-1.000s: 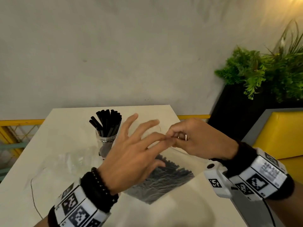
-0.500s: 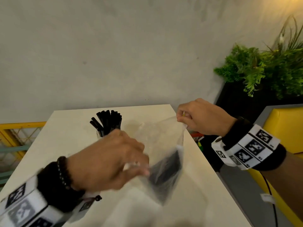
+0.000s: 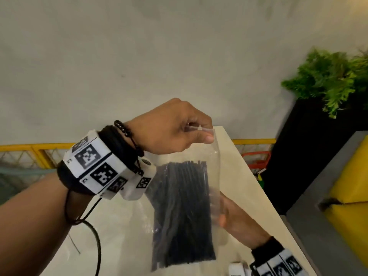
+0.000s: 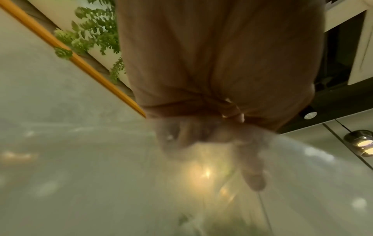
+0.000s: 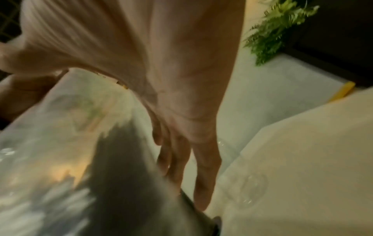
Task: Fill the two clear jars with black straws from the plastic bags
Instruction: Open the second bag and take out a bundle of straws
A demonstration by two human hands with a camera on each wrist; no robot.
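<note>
Head view looks down; wrist views sit close, sharing the bag [image 3: 216, 162].

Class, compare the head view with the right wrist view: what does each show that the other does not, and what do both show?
Only the head view: the left hand pinching the top edge of the plastic bag, both wrist bands, the yellow seat.
Only the right wrist view: the straight fingers of the right hand against the bag's side, an empty clear jar.
Both: the black straws inside the bag, the table, the green plant.

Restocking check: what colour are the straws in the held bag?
Black straws; clearest in the head view.
</note>
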